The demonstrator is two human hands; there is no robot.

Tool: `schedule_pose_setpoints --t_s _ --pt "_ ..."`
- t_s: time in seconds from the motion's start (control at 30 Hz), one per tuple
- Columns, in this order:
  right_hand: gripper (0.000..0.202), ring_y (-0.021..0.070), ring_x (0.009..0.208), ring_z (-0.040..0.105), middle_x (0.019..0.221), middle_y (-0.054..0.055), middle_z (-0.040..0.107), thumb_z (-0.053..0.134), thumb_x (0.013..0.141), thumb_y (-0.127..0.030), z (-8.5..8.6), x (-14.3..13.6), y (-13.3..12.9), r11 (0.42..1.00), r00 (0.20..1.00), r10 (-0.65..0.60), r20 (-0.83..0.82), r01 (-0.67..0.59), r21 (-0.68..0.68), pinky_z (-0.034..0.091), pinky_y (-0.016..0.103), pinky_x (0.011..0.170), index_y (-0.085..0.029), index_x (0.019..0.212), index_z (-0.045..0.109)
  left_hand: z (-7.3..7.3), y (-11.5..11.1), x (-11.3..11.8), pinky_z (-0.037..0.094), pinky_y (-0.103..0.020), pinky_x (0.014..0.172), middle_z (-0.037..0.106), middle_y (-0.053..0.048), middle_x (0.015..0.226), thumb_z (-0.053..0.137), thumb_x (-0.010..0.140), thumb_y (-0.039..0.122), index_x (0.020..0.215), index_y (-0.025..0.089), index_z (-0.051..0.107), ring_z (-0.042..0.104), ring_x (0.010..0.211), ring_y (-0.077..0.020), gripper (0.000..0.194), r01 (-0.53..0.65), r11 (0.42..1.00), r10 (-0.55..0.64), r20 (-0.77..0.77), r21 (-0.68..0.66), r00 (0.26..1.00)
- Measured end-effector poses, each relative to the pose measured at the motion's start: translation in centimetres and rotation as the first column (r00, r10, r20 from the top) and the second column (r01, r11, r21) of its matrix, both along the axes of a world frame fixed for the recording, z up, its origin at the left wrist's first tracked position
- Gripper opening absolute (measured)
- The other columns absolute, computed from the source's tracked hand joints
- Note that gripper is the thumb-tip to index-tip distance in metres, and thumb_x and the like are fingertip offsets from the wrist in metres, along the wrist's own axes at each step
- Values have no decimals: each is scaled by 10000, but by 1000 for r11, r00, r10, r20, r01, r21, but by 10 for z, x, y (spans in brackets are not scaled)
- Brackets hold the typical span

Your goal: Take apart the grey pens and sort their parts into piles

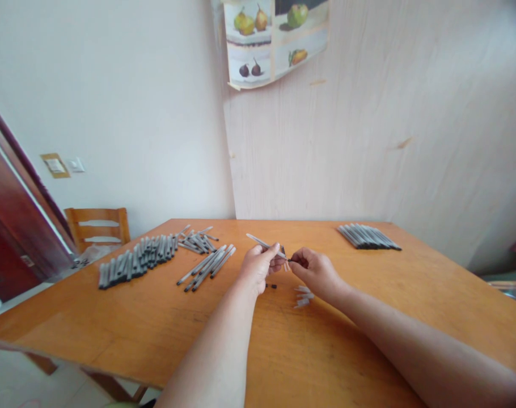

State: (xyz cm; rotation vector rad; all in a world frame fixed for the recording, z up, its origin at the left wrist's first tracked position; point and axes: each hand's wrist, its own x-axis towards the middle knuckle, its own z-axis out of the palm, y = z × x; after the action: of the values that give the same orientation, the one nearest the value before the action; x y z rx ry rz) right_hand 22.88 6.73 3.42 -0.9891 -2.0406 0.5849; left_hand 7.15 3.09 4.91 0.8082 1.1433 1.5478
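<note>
Over the middle of the table, my left hand (258,267) is closed around a slim translucent pen (260,241), tilted with its far end up to the left. My right hand (316,271) pinches a small black pen part (289,260) at the pen's near end; whether the two are joined I cannot tell. Under my right hand lie several short clear pieces that look like pen caps (303,297). Small black pieces (271,286) rest on the wood just below my left hand.
The wooden table (215,334) meets the wall. On its left lie a long row of grey pens (139,259), a loose pile (197,242) and a smaller group of pens (207,268). Another row of pens (368,236) sits at the back right. A wooden chair (97,225) stands beyond the left edge.
</note>
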Motion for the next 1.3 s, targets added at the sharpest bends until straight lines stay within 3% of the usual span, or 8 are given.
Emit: schedule_pose_setpoints --t_s 0.5,0.87,1.1,1.3 --pt "128 137 652 559 751 20 656 546 809 -278 -2 2 -11 994 969 61 239 -79 69 368 235 584 -201 812 649 -6 9 -18 502 -235 546 656 -40 660 651 814 299 808 147 548 632 528 -116 184 -180 983 181 61 -24 982" --pt "142 191 844 578 849 52 658 592 794 -268 -1 -3 -24 970 860 106 499 -201 140 391 265 683 -247 836 726 -7 11 -20 484 -224 545 642 -32 624 661 802 321 800 148 550 631 530 -116 206 -199 979 203 83 -53 976" --pt "131 181 817 576 833 57 661 597 796 -287 -1 -3 -20 978 881 107 461 -176 111 387 263 683 -225 816 710 -6 9 -19 480 -214 537 634 -28 619 667 795 315 796 151 543 625 532 -111 205 -191 981 194 75 -45 978" --pt "190 144 688 558 750 24 647 490 859 -325 -1 -2 -14 990 962 -67 264 31 140 349 242 597 -202 782 614 -9 12 -19 506 -233 559 642 -32 638 655 803 306 793 152 541 634 538 -118 191 -177 984 179 33 -34 983"
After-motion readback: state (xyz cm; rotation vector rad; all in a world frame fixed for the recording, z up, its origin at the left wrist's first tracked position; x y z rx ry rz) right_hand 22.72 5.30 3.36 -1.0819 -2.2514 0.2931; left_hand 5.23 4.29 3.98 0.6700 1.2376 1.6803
